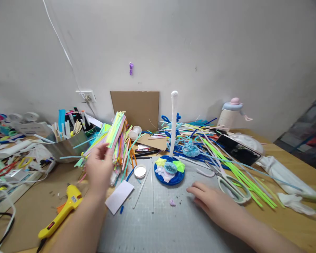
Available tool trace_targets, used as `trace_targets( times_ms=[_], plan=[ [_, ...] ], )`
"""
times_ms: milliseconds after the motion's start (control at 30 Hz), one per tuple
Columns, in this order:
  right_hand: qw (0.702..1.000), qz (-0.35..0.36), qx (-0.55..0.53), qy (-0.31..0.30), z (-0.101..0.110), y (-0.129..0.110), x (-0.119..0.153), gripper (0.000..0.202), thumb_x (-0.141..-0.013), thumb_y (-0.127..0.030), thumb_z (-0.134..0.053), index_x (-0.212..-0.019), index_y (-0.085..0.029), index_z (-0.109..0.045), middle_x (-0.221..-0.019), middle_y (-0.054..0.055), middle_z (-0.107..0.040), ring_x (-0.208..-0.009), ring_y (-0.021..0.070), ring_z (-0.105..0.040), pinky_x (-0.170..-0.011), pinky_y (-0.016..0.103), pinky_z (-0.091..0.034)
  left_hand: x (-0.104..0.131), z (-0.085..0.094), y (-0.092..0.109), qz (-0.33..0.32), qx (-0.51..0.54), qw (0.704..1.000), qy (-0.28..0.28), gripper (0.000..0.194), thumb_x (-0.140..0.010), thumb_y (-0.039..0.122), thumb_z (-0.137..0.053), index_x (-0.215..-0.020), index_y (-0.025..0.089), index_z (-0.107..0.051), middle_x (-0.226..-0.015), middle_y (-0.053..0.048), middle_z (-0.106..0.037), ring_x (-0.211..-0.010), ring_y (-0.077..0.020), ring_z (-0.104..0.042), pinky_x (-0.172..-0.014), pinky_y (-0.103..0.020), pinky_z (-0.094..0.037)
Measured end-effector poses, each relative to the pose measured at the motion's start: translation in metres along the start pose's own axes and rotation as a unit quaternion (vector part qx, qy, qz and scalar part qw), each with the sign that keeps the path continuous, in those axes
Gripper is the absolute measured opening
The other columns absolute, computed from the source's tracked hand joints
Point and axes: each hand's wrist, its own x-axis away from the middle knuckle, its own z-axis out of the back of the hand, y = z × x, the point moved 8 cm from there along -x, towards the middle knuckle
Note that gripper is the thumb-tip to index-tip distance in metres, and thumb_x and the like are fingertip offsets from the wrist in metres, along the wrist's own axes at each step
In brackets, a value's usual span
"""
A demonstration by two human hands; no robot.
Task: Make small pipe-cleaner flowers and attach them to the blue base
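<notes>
My left hand (100, 167) is raised in front of a bundle of coloured pipe cleaners (117, 137), its fingers curled and blurred; whether it holds anything is hidden. My right hand (209, 202) lies low over the grey mat (184, 228), fingers extended and nothing in them. Between the hands stands a round blue base (170, 182) with a white upright stem (173, 123) and yellow, green, blue and pale pink fuzzy pieces. A small lilac piece (172, 202) rests on the mat just in front of it.
A yellow glue gun (64, 211) lies at the left. Scissors (234, 189), green pipe cleaners (242, 175) and a phone (238, 149) are at the right. A white card (119, 197), a small round dish (140, 171) and thin sticks (152, 189) lie near the middle.
</notes>
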Motion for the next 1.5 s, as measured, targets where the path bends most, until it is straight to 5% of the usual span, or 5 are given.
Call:
trace_targets(
  times_ms=[67,233,733,1133,1500],
  plan=[
    [1.0,0.009,-0.002,0.018,0.005,-0.004,0.004,0.024,-0.086,-0.02,-0.04,-0.1,-0.023,-0.06,-0.095,0.008,-0.059,-0.087,0.0207,-0.055,-0.075,0.031,-0.041,-0.044,0.027,-0.021,-0.008,-0.155,0.987,0.036,0.031,-0.081,0.031,-0.045,-0.108,0.017,-0.052,-0.096,-0.006,-0.06,-0.083,-0.0182,-0.056,-0.071,-0.026,-0.042],
    [0.999,0.022,0.005,0.027,0.007,-0.007,0.009,0.025,-0.088,-0.024,-0.038,-0.098,-0.023,-0.061,-0.09,0.008,-0.06,-0.083,0.021,-0.056,-0.075,0.032,-0.042,-0.096,0.02,-0.07,0.023,-0.332,0.933,-0.138,0.017,-0.069,0.027,-0.059,-0.079,0.015,-0.065,-0.073,-0.004,-0.064,-0.071,-0.021,-0.057,-0.061,-0.027,-0.039],
    [0.999,0.019,-0.04,0.009,-0.005,0.005,0.008,0.023,-0.089,-0.026,-0.039,-0.09,-0.021,-0.061,-0.084,0.005,-0.061,-0.078,0.0188,-0.054,-0.071,0.03,-0.04,-0.11,-0.005,-0.085,0.019,-0.473,0.837,-0.274,0.027,-0.075,0.039,-0.051,-0.065,0.015,-0.059,-0.056,-0.003,-0.056,-0.061,-0.0195,-0.052,-0.055,-0.024,-0.03],
    [0.998,0.023,-0.057,-0.004,-0.008,0.01,0.01,0.022,-0.09,-0.027,-0.04,-0.09,-0.022,-0.061,-0.084,0.004,-0.061,-0.078,0.0171,-0.054,-0.071,0.028,-0.04,-0.119,-0.008,-0.109,0.063,-0.513,0.813,-0.266,0.023,-0.069,0.037,-0.052,-0.069,0.015,-0.061,-0.083,-0.017,-0.065,-0.077,-0.0307,-0.059,-0.063,-0.034,-0.041],
    [0.998,0.02,-0.06,-0.008,-0.007,0.011,0.009,0.02,-0.089,-0.026,-0.041,-0.09,-0.023,-0.06,-0.085,0.002,-0.061,-0.079,0.0162,-0.054,-0.071,0.027,-0.04,-0.119,-0.005,-0.112,0.07,-0.495,0.83,-0.247,0.024,-0.063,0.035,-0.057,-0.08,0.02,-0.063,-0.089,-0.013,-0.066,-0.082,-0.0303,-0.058,-0.067,-0.034,-0.041]
  ],
)
